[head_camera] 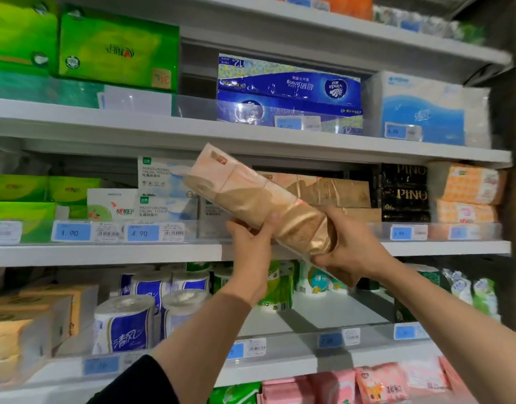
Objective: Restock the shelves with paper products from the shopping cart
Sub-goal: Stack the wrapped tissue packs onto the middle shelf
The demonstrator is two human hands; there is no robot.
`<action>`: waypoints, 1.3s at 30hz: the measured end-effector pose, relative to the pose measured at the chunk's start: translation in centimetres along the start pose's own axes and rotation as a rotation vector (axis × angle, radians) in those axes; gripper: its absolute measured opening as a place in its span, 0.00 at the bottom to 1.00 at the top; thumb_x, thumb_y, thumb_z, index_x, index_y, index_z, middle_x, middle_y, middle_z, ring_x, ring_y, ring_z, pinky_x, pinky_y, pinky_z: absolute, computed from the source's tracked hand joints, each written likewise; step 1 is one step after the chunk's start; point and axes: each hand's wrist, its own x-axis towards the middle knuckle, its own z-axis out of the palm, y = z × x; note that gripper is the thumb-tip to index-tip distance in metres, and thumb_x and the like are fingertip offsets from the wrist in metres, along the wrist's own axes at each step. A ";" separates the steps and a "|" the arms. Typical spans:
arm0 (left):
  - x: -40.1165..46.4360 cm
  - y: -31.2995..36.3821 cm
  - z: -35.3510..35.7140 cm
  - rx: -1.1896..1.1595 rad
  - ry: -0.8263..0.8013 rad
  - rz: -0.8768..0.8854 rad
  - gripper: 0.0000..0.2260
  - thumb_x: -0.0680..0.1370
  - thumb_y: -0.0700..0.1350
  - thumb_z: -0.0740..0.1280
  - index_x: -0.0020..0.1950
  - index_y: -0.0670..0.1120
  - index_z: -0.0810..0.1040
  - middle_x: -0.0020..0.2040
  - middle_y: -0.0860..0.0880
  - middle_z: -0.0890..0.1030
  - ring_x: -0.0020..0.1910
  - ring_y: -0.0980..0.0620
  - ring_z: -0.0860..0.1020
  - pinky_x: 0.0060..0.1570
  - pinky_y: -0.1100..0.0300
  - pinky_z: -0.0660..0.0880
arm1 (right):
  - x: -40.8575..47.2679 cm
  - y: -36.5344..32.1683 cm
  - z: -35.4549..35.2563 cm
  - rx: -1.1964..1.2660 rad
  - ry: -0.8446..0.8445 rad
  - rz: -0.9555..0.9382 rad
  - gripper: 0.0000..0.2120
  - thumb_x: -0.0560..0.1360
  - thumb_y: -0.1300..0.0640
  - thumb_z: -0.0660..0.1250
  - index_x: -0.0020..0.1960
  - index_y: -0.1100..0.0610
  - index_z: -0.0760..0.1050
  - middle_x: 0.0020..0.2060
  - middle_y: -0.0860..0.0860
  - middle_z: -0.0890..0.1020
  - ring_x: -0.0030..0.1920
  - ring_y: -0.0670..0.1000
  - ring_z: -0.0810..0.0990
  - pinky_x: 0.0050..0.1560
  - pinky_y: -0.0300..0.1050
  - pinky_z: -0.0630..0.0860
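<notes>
Now | both hands: left hand (251,243), right hand (350,243) | grip tilted tissue pack (259,196)

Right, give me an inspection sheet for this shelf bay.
Surface: middle shelf, white, price tags along its front edge.
Job's things: gold-and-pink tissue pack, tilted, held in front of the middle shelf; matching brown packs lie behind it.
Clutter: black PINO packs; toilet rolls on the shelf below.
Hands: left hand grips the pack's underside; right hand grips its lower end.
Cables: nothing seen.
Surroundings: blue Vinda packs and green packs above.
</notes>
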 end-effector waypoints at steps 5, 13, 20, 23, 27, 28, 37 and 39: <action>3.1 3.5 -1.8 0.101 0.157 0.234 0.35 0.70 0.43 0.75 0.72 0.49 0.60 0.61 0.51 0.75 0.58 0.56 0.75 0.51 0.73 0.72 | 2.3 2.8 -4.0 -0.318 0.124 -0.060 0.41 0.59 0.49 0.79 0.68 0.49 0.67 0.53 0.50 0.80 0.52 0.54 0.78 0.47 0.47 0.74; 7.2 3.3 -1.3 0.536 -0.031 0.241 0.27 0.71 0.51 0.74 0.66 0.47 0.70 0.57 0.51 0.79 0.51 0.56 0.78 0.52 0.57 0.78 | 6.4 7.3 -5.9 -0.569 0.216 0.120 0.40 0.64 0.44 0.77 0.70 0.50 0.64 0.65 0.52 0.71 0.67 0.57 0.66 0.69 0.69 0.57; 10.0 2.2 -0.1 0.958 -0.062 0.100 0.20 0.74 0.55 0.71 0.62 0.47 0.75 0.53 0.51 0.81 0.51 0.50 0.79 0.56 0.51 0.76 | 6.9 10.7 -3.9 -0.273 0.167 0.285 0.38 0.63 0.51 0.79 0.68 0.55 0.67 0.59 0.58 0.70 0.64 0.62 0.64 0.63 0.56 0.68; 10.3 2.5 -0.5 1.207 -0.106 0.079 0.16 0.77 0.55 0.68 0.58 0.46 0.77 0.51 0.49 0.80 0.47 0.50 0.76 0.49 0.56 0.73 | 6.1 11.6 -3.3 -0.152 0.124 0.320 0.27 0.68 0.52 0.74 0.63 0.61 0.74 0.53 0.60 0.78 0.53 0.59 0.74 0.50 0.46 0.69; 10.4 2.7 -0.6 1.521 -0.305 -0.005 0.16 0.78 0.56 0.65 0.54 0.43 0.79 0.55 0.43 0.81 0.53 0.46 0.78 0.53 0.53 0.74 | 5.0 13.1 -2.2 -0.083 0.180 0.371 0.16 0.76 0.57 0.68 0.61 0.62 0.77 0.54 0.59 0.79 0.50 0.57 0.76 0.47 0.45 0.68; 10.3 2.8 -0.5 1.552 -0.341 -0.018 0.17 0.79 0.56 0.64 0.52 0.41 0.79 0.54 0.41 0.81 0.54 0.44 0.78 0.53 0.53 0.73 | 4.9 13.4 -2.0 -0.089 0.216 0.378 0.17 0.76 0.55 0.67 0.62 0.62 0.76 0.53 0.58 0.78 0.51 0.57 0.75 0.47 0.46 0.68; 11.0 2.5 0.1 1.216 -0.391 -0.127 0.14 0.79 0.45 0.67 0.64 0.46 0.72 0.58 0.47 0.78 0.52 0.49 0.75 0.53 0.56 0.73 | 3.4 12.7 2.5 -0.325 0.448 0.161 0.29 0.76 0.36 0.53 0.68 0.54 0.71 0.66 0.57 0.74 0.67 0.59 0.69 0.71 0.63 0.58; 11.6 2.3 0.1 1.149 -0.390 -0.195 0.17 0.78 0.42 0.68 0.66 0.45 0.71 0.57 0.47 0.78 0.52 0.50 0.76 0.51 0.56 0.75 | 3.4 12.3 3.4 -0.302 0.425 0.141 0.27 0.77 0.37 0.52 0.68 0.51 0.70 0.67 0.56 0.73 0.68 0.58 0.67 0.70 0.64 0.60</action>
